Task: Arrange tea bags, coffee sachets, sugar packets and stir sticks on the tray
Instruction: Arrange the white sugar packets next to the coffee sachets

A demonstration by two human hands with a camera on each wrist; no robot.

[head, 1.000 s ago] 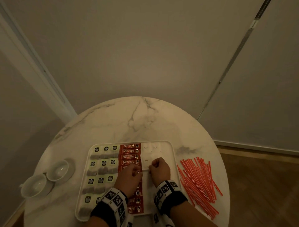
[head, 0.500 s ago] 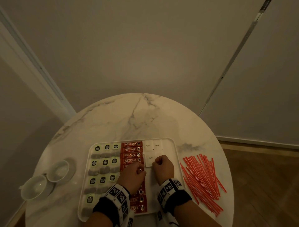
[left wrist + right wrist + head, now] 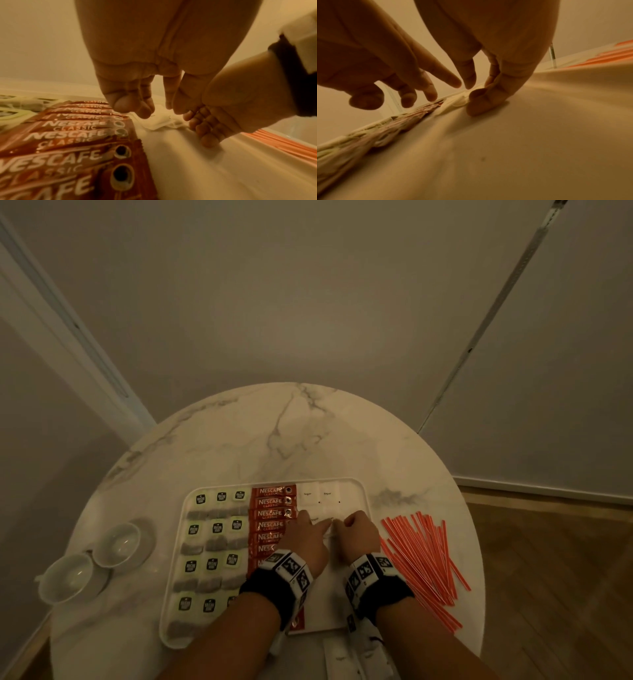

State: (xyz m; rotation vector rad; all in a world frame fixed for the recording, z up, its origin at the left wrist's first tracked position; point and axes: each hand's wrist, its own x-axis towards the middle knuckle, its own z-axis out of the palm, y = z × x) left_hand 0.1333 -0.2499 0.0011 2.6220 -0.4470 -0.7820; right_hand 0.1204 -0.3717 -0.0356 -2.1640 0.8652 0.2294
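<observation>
A white tray (image 3: 325, 601) holds rows of tea bags (image 3: 212, 546) on its left, a column of red coffee sachets (image 3: 270, 501) in the middle and white sugar packets (image 3: 308, 494) at its far right. Both hands meet over the second row of sugar. My left hand (image 3: 318, 525) stretches its index finger onto a sugar packet (image 3: 313, 517). My right hand (image 3: 346, 523) is curled, its thumb and fingers pinching that packet's edge (image 3: 455, 103). In the left wrist view the packet (image 3: 161, 121) lies crumpled between both hands. Orange stir sticks (image 3: 424, 556) lie loose on the table, right of the tray.
Two white cups on saucers (image 3: 116, 542) stand at the table's left edge. More loose sugar packets (image 3: 337, 655) lie by the near edge, under my right forearm. The round marble table (image 3: 291, 440) sits close to a wall; its far half is bare.
My left hand has shifted right from the sachet column and stretched its index finger onto the sugar packet. The right hand stays curled at the same spot. The head view has tilted slightly.
</observation>
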